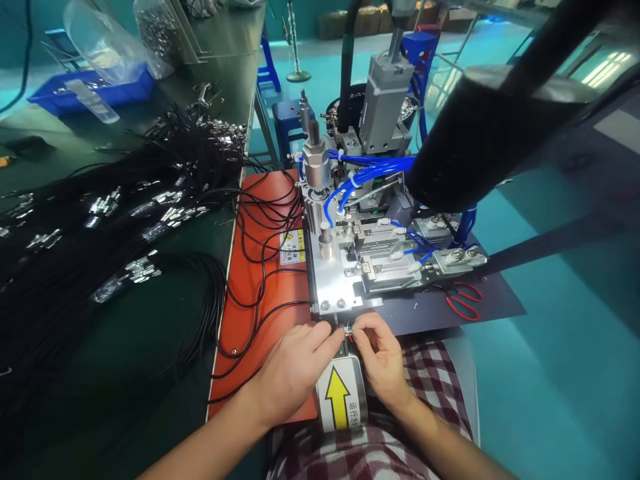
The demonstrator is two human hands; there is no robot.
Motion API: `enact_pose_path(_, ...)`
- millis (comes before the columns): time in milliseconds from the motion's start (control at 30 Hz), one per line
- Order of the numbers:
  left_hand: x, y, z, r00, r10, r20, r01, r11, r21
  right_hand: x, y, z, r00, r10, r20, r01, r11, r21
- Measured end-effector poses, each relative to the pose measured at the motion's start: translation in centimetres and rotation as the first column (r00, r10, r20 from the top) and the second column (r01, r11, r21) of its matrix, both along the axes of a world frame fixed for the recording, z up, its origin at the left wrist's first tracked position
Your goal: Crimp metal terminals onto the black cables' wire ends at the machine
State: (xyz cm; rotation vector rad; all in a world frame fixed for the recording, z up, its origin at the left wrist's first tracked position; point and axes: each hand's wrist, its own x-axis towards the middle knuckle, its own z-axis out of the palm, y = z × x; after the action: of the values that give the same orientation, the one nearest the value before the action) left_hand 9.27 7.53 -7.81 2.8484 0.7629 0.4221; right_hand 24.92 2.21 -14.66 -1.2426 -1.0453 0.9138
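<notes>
My left hand (295,363) and my right hand (384,363) meet at the near edge of the metal machine (333,287), fingertips pinched close together. Between them shows the tip of a cable with small coloured wires (349,332), some red and some pale. The fingers of my left hand press on its left side, while thumb and forefinger of my right hand pinch the wires from the right. Most of the cable end is covered by my fingers. Just below lies a white plate with a yellow arrow (339,397).
Black cables (260,280) loop over the orange mat (250,333) on the left. Bundles of cables with metal connectors (143,270) cover the dark table, with a blue bin (95,93) behind. Red-handled scissors (465,303) lie right. A large black cylinder (475,140) overhangs the machine.
</notes>
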Motion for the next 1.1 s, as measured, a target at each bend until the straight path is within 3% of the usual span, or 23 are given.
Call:
enact_pose_path(200,0.0,0.1,0.1,1.000,-0.004,-0.002,0.004,1.000,0.000,0.0,0.0,0.1,1.000,0.009,-0.004,-0.009,1.000,-0.009)
enact_pose_path(500,0.2,0.2,0.8,1.000,0.001,0.002,-0.001,0.999,0.047,0.7,0.0,1.2,0.996,0.086,-0.006,-0.086,0.984,-0.156)
enact_pose_path(833,0.2,0.4,0.6,1.000,-0.025,0.000,0.025,0.999,0.043,1.5,0.8,4.1,0.987,0.162,-0.021,-0.154,0.877,-0.454)
enact_pose_path(1000,0.3,0.3,0.4,1.000,-0.026,-0.018,0.027,0.998,0.051,1.6,0.8,4.7,0.981,0.156,0.117,-0.092,0.898,-0.430)
enact_pose_path(1100,0.4,0.3,0.4,0.999,-0.025,-0.023,0.026,0.999,0.041,1.5,0.6,4.5,0.988,0.136,0.075,-0.093,0.903,-0.419)
